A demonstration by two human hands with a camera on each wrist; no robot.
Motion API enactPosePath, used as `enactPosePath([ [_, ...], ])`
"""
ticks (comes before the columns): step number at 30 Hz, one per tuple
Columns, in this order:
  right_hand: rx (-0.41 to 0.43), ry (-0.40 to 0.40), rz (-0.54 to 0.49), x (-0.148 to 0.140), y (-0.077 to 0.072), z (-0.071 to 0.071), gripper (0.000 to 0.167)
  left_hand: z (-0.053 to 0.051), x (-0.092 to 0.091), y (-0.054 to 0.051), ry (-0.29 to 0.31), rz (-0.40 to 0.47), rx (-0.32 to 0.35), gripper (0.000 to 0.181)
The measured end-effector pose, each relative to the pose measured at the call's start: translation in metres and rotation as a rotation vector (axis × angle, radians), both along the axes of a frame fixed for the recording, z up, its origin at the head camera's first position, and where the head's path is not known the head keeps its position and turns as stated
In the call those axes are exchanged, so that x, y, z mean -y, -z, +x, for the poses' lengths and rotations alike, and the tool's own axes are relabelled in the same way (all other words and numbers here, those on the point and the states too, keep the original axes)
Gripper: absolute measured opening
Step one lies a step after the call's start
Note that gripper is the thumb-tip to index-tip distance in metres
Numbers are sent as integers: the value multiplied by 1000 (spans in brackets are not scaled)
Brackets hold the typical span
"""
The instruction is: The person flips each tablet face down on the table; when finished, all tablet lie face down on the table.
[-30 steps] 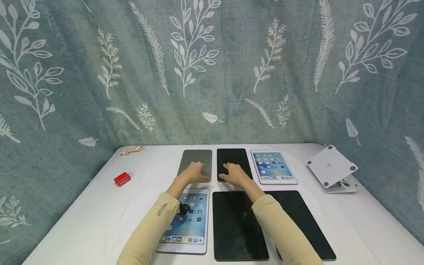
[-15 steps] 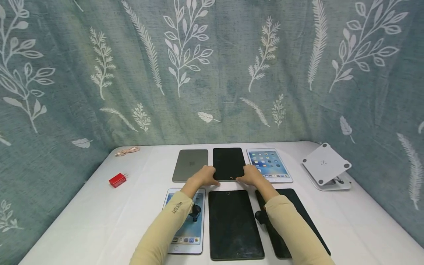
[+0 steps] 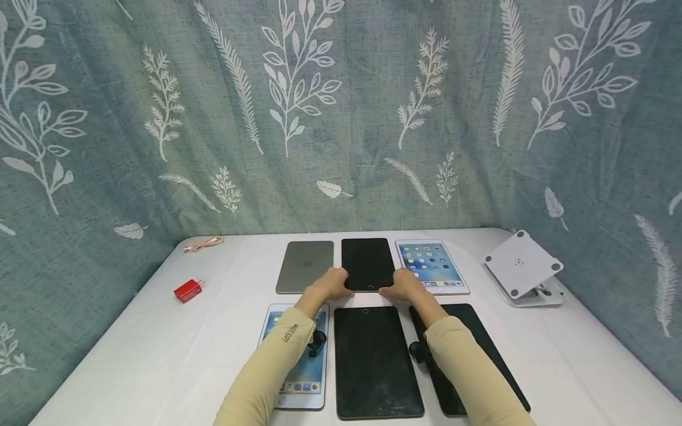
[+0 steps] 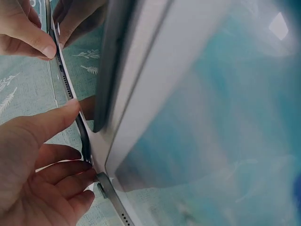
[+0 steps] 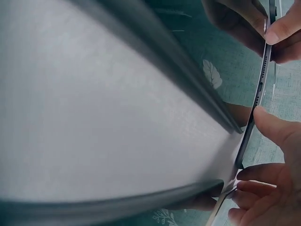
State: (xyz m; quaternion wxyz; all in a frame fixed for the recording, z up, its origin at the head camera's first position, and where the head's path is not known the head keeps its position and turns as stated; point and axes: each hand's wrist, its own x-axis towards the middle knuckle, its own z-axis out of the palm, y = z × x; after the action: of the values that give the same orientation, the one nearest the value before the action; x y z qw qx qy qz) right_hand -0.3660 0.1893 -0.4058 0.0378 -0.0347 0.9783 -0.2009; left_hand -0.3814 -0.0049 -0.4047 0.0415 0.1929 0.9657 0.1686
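A small black tablet (image 3: 367,260) lies screen up in the middle of the back row. My left hand (image 3: 327,285) grips its near left corner, with the thumb on the near edge. At the near right corner my right hand (image 3: 406,286) holds it the same way. Both wrist views show the thumbs against the tablet's thin edge (image 4: 66,81) and fingers at its sides. A grey tablet (image 3: 305,266), back up, lies left of it, and a white tablet (image 3: 430,260) with a lit screen lies to the right.
The front row holds a lit white tablet (image 3: 303,376), a large black tablet (image 3: 375,367) and another dark tablet (image 3: 487,337), partly under my forearms. A silver stand (image 3: 524,266) is at right. A red charger plug (image 3: 188,290) and coiled cable (image 3: 204,244) lie at left.
From over the grey and black tablets, my hands have moved to the black tablet's near corners and taken hold. The head view has shifted slightly. Over the last half second little differs.
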Motion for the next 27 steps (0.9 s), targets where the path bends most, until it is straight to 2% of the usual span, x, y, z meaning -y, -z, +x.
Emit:
enactPosePath([
  [5,-38,6,-44,1,2,-3,49,-1,0,-1,7,-33,-1,26],
  [9,-45,70,-135,4,4,-3,52,-2,-1,0,21,-70,-30,21],
  [13,-70,143,-212,7,6,-3,52,-1,-2,1,35,-70,-60,20],
  [20,-136,233,-371,9,7,0,44,1,-1,2,29,-53,-62,20],
  [27,-214,215,-401,8,-3,0,63,0,-2,2,70,-50,-89,21],
])
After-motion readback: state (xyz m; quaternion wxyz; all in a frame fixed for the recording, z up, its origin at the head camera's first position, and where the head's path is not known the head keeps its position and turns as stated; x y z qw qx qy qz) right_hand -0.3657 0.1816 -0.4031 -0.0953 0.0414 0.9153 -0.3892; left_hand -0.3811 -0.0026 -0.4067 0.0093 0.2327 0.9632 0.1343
